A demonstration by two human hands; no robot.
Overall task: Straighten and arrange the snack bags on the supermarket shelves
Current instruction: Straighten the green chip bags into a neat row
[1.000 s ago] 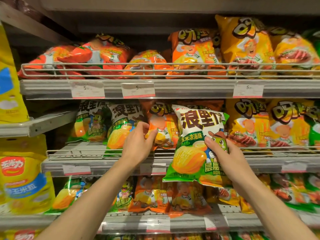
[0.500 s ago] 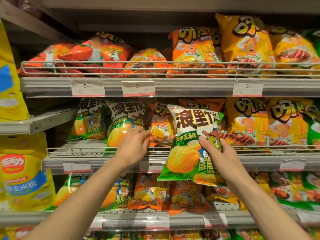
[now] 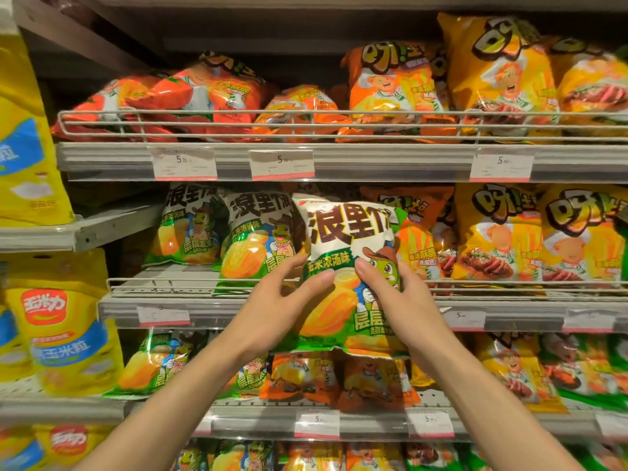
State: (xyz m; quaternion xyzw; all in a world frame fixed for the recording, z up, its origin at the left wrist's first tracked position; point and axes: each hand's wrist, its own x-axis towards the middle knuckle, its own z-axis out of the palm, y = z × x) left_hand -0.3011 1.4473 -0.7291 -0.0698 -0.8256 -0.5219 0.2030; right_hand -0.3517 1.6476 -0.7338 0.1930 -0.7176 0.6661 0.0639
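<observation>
Two bare forearms reach up from the bottom of the view toward supermarket shelves. Nearest, the right hand (image 3: 396,294) grips a green and white corn-soup snack bag (image 3: 350,266) by its right side, thumb across the front, holding it upright in front of the middle shelf's wire rail (image 3: 163,283). The left hand (image 3: 285,300) has its fingers lying fairly straight against the bag's left face, seemingly steadying it so it goes in square. The bag hangs outside the rail, its lower edge overlapping the lower shelf's orange bags (image 3: 306,375).

Just beyond, on the middle shelf, two matching green bags (image 3: 258,239) stand to the left and an orange bag (image 3: 418,239) to the right; the held bag probably belongs beside its matches. Yellow bags (image 3: 496,239) fill the right. Farthest up, the top shelf's red bags (image 3: 163,96) lie slumped behind their rail, likely not yet straightened.
</observation>
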